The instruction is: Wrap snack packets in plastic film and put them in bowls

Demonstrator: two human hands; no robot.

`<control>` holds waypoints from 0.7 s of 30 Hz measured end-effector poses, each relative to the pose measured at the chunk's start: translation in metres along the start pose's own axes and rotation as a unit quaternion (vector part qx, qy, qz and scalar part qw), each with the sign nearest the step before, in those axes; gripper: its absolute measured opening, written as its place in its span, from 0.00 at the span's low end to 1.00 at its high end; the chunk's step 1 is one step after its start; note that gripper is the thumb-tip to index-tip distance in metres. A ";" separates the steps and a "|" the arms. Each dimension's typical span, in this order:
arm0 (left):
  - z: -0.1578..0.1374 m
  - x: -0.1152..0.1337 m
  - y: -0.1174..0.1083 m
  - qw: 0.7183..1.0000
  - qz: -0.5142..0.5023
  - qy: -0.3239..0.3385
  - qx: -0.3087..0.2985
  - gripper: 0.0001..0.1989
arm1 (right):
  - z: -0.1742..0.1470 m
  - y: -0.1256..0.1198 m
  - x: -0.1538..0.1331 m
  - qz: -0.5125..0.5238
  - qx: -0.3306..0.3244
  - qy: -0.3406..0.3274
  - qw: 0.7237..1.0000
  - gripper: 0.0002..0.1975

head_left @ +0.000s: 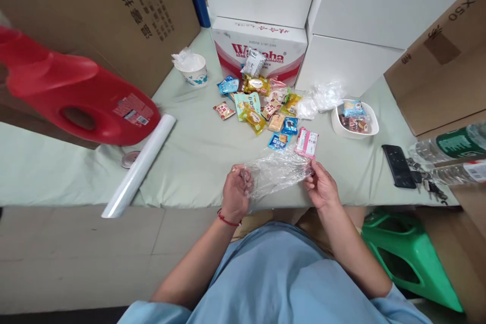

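A clear plastic bag (279,174) is stretched between my two hands above the table's front edge. My left hand (236,195) is closed on its left end, with some of the film over the fingers. At the other end, my right hand (322,185) pinches the film between thumb and fingers. Just beyond the bag lie a pink-and-white snack packet (306,142) and a blue snack packet (280,140). Behind them spreads a pile of small wrapped snacks (252,104). A white tub (370,129) with several wrapped snacks in it stands to the right.
Crumpled clear bags (322,98) lie beside the tub. A paper cup (197,78) stands at the back left. A white roll (140,164) and a red jug (87,96) are on the left. A phone (398,166), keys (431,185) and bottles (461,142) lie at the right.
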State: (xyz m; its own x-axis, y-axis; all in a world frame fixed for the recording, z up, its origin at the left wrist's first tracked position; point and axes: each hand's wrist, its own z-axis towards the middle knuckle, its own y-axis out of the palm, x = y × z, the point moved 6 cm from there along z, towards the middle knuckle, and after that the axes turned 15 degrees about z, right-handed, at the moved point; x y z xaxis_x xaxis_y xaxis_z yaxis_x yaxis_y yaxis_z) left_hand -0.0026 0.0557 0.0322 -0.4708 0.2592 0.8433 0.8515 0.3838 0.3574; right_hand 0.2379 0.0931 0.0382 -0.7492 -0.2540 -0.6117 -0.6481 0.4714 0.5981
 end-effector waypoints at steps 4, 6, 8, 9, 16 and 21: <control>-0.002 0.000 -0.003 0.986 0.162 0.038 0.028 0.22 | 0.002 -0.007 -0.001 -0.130 -0.035 -0.021 0.991 0.22; -0.001 0.002 -0.004 0.984 0.169 0.043 0.042 0.21 | 0.000 -0.008 -0.009 -0.257 -0.056 -0.091 0.960 0.22; -0.001 0.006 -0.002 0.990 0.131 0.042 0.039 0.21 | -0.008 -0.003 -0.025 -0.378 -0.069 -0.221 0.897 0.20; -0.001 0.008 0.001 0.992 0.113 0.040 0.036 0.21 | -0.014 0.002 -0.032 -0.421 -0.083 -0.285 0.857 0.19; -0.005 0.008 0.028 0.985 0.165 0.048 0.009 0.27 | -0.050 0.052 -0.012 -0.526 -0.303 -0.380 0.698 0.23; 0.003 0.017 0.022 0.944 0.320 0.020 -0.072 0.26 | -0.035 0.060 -0.022 -0.440 -0.270 -0.373 0.771 0.07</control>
State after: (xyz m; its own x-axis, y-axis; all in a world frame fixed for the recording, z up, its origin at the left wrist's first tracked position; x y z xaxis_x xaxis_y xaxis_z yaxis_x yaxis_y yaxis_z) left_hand 0.0075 0.0715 0.0536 0.1575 0.3633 0.9182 0.9826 0.0349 -0.1824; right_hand 0.2102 0.0973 0.1059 0.1695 0.3757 -0.9111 -0.9739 -0.0780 -0.2134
